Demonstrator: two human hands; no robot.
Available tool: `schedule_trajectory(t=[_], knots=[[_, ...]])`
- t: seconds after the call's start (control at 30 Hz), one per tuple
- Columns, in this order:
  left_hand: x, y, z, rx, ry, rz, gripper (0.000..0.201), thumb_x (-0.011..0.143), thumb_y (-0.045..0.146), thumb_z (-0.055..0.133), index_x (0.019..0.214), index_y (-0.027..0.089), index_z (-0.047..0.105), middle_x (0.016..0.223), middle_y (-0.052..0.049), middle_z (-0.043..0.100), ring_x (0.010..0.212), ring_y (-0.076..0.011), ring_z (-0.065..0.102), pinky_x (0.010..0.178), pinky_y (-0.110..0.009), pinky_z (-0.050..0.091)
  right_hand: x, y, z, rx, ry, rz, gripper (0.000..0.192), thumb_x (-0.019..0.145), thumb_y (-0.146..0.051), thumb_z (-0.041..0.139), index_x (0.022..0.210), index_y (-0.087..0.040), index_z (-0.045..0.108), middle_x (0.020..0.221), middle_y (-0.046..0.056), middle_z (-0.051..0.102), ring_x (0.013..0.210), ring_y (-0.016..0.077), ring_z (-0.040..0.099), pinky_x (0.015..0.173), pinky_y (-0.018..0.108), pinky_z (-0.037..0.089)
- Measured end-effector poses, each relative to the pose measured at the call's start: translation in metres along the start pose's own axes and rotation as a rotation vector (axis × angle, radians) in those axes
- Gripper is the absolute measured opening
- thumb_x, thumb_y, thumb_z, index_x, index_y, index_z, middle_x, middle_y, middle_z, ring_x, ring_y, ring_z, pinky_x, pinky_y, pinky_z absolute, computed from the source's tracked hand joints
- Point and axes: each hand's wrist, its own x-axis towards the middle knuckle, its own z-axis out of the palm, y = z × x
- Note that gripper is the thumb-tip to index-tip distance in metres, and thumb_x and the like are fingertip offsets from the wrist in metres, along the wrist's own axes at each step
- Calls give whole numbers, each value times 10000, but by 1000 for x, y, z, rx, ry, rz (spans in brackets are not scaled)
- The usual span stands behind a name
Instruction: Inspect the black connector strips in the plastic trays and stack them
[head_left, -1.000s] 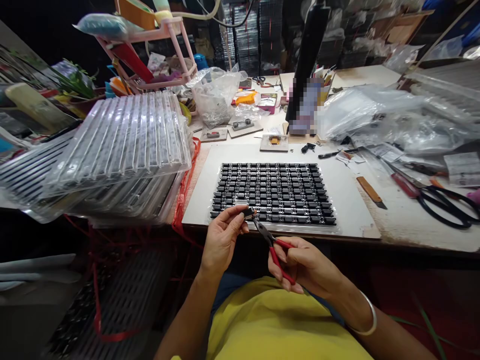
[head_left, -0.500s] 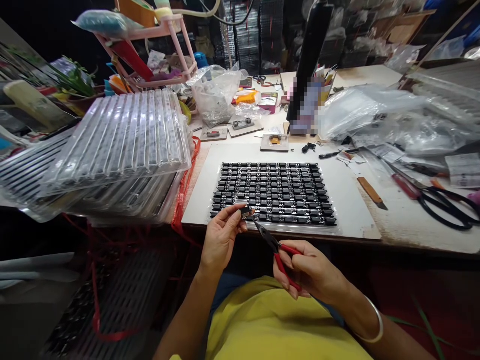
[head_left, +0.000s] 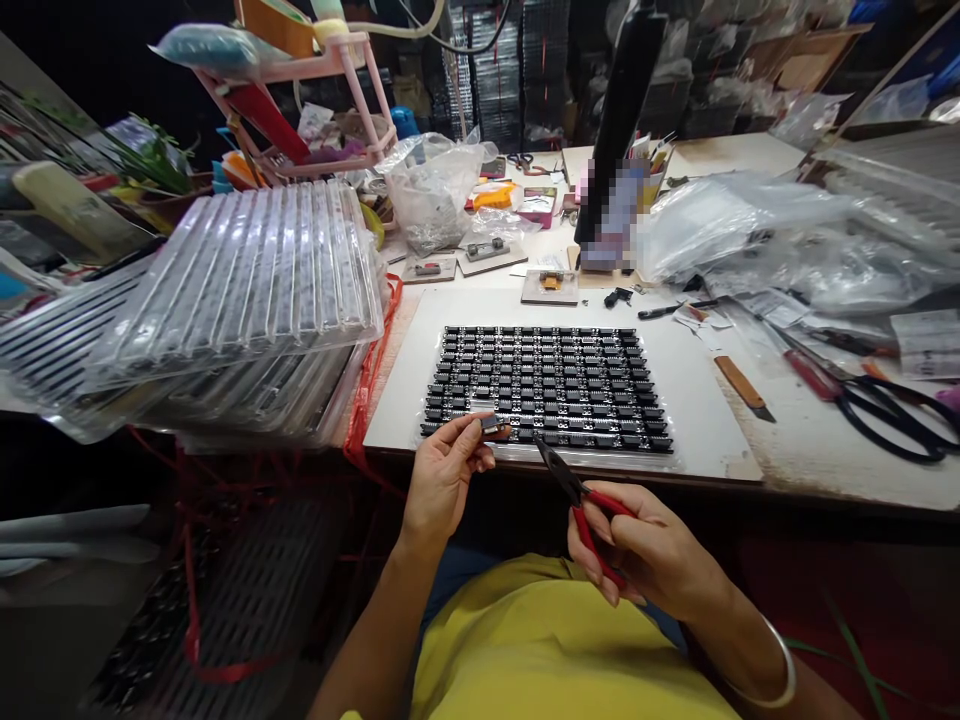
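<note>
Between thumb and fingers, my left hand (head_left: 444, 468) pinches a small black electronic part (head_left: 493, 427) with a copper-coloured end pointing right. My right hand (head_left: 649, 545) is wrapped round the red handles of needle-nose pliers (head_left: 571, 482). The pliers' dark tips point up and left, apart from the small part; whether the jaws are parted is too small to tell. Just beyond both hands lies a clear plastic tray (head_left: 679, 458) filled with rows of similar black parts (head_left: 555, 380). A gap shows in a near row on the tray's left side.
The tray rests on a white board (head_left: 709, 410). Stacked clear trays (head_left: 247, 270) stand at left beside red strapping (head_left: 371, 380). A knife with a wooden handle (head_left: 739, 380) and large scissors (head_left: 862, 400) lie at right. Plastic bags (head_left: 757, 230) are behind them.
My right hand has drawn the pliers to the right, and their tips have come away from the small part. My left hand has barely moved and still holds it.
</note>
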Motion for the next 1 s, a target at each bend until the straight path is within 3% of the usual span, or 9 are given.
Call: schedule_trajectory(t=[0.1, 0.27, 0.63, 1.0], knots=[[0, -1, 0, -13, -4, 3, 285, 742, 329, 732, 939, 126, 697, 844, -124, 739, 531, -60, 540, 539, -184, 413, 2, 1, -1, 59, -60, 26, 55, 661, -112, 436, 670, -165, 449, 644, 50, 631, 453, 114, 587, 331, 144, 333], [2, -2, 0, -68, -39, -29, 264, 750, 310, 729, 937, 126, 708, 871, -141, 738, 591, -77, 584, 538, -168, 409, 9, 7, 1, 57, -152, 86, 130, 644, -104, 422, 725, -141, 517, 836, 122, 692, 667, 213, 690, 476, 260, 519], [2, 2, -3, -221, -48, -154, 203, 727, 272, 752, 846, 110, 721, 820, -85, 722, 804, -163, 678, 512, -156, 411, 16, 12, -6, -532, -10, -46, 206, 722, -58, 353, 756, -160, 528, 912, 62, 656, 719, 117, 590, 604, 234, 488], [3, 2, -3, -235, -33, -189, 198, 725, 273, 754, 835, 113, 714, 830, -78, 712, 836, -176, 686, 508, -164, 407, 20, 12, -4, -676, -23, -78, 238, 730, -38, 323, 761, -168, 521, 913, 46, 639, 752, 118, 588, 607, 216, 478]])
